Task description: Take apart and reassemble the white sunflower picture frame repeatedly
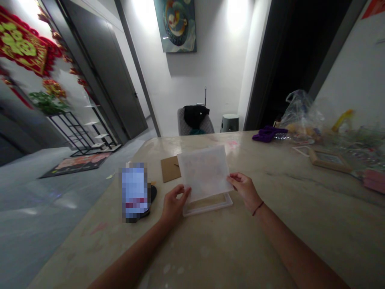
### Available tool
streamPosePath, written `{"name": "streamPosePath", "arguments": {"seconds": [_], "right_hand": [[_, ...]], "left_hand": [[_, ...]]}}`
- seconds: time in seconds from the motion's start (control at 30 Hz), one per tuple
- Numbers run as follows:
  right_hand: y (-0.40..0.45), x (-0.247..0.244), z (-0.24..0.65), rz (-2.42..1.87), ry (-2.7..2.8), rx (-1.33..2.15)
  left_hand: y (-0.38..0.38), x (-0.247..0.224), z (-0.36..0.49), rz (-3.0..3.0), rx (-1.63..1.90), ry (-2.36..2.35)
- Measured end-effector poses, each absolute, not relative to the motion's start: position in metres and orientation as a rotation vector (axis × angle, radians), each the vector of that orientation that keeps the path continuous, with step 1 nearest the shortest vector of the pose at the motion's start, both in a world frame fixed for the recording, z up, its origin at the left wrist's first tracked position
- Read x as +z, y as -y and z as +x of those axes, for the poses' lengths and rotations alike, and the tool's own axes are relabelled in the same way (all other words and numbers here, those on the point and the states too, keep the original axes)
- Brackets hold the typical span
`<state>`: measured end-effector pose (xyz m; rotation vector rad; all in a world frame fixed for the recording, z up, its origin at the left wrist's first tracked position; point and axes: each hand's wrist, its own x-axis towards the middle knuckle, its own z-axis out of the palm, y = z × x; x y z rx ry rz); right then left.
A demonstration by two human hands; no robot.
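A white translucent sheet (205,171) is held up between my two hands, tilted above the table. My left hand (175,204) pinches its lower left corner, and my right hand (244,187) grips its right edge near the lower corner. Beneath and partly hidden by the sheet, a white rectangular frame (208,207) lies on the marble-patterned table (204,249). A brown board (170,169) rests behind my left hand, its right side covered by the sheet.
A phone with a blurred screen (134,190) stands at the left on a dark holder. Toward the right are a purple cloth (268,134), a clear plastic bag (302,116) and a wooden frame (329,161). A chair (183,122) stands beyond the far edge.
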<state>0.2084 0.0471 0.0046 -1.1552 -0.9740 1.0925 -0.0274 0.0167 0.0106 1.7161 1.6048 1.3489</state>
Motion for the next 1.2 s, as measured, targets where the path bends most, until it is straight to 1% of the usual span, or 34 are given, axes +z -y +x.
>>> {"name": "streamPosePath", "arguments": {"seconds": [0.1,0.2,0.27,0.43,0.6,0.93,1.2], "right_hand": [[-0.048,0.000,0.208,-1.188,1.038,1.077],[-0.048,-0.003,0.208,-1.265,1.222,0.913],[-0.046,-0.006,0.207,-1.359,1.356,0.799],[-0.041,-0.007,0.204,-1.541,1.620,0.760],[-0.038,-0.005,0.201,-1.687,1.855,0.349],[-0.036,-0.010,0.196,-1.733,1.889,0.158],[-0.036,-0.018,0.192,-1.751,1.877,0.096]], "left_hand": [[-0.016,0.012,-0.028,1.692,1.327,-1.595],[-0.016,0.012,-0.030,1.676,1.273,-1.600],[-0.017,0.012,-0.031,1.733,1.242,-1.699],[-0.017,0.012,-0.034,2.054,1.039,-2.012],[-0.013,0.013,-0.033,2.207,0.882,-2.021],[-0.013,0.008,-0.033,2.267,0.786,-2.028],[-0.016,0.004,-0.032,2.239,0.684,-2.075]]}}
